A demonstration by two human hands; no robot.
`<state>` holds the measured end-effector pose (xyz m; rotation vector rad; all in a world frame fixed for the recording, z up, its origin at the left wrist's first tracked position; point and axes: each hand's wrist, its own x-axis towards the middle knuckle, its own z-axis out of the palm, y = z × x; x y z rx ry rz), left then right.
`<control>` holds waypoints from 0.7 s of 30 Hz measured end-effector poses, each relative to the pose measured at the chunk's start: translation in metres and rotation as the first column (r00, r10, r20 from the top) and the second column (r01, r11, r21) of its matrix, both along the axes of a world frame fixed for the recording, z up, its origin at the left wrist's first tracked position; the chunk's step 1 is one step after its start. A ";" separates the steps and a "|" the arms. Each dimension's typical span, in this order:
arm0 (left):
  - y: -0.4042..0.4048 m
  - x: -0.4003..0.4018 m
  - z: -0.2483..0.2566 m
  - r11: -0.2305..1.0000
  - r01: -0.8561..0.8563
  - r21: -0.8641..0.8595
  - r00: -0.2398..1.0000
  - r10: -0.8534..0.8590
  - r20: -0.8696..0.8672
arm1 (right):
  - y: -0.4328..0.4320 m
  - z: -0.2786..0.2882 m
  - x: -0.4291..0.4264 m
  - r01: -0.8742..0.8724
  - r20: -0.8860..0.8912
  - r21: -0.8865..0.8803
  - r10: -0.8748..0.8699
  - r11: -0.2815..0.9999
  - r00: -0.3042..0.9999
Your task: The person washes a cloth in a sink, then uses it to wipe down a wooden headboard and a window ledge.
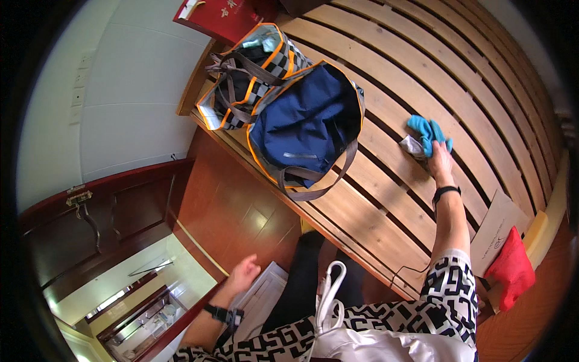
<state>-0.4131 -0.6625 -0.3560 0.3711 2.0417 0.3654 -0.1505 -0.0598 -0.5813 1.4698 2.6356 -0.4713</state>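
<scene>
My right hand (439,159) reaches over a slatted wooden bed base (398,181) and rests on a teal cloth (424,128); the fingertips are partly hidden in it. A small light grey cloth (412,145) lies just beside the teal one. My left hand (244,273) hangs low over the floor side, fingers loosely curled, with nothing seen in it. Left of the cloths stands a large bag with orange trim, holding dark blue fabric (298,122). Behind it, a checkered bag (289,59) holds dark and pale items.
A red paper bag (217,20) stands at the bed's far corner. Near my right arm lie a beige paper bag (497,226), a red cloth item (513,269) and a thin black cable (407,268). A dark wooden door (131,208) is at the left.
</scene>
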 end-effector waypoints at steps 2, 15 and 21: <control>0.042 -0.033 -0.005 0.994 -0.015 0.111 0.997 0.024 -0.073 | -0.012 0.019 0.012 0.251 -0.056 -0.135 -0.260 0.959 0.964; 0.385 -0.217 -0.060 0.842 0.540 -0.006 0.634 -0.411 -0.655 | -0.262 0.169 0.118 0.337 -0.283 -0.913 -0.951 0.228 -0.123; 0.443 -0.237 -0.093 0.579 0.745 -0.331 0.196 -0.664 -0.721 | -0.341 0.196 0.070 0.361 -0.086 -0.927 -0.883 -0.099 -0.462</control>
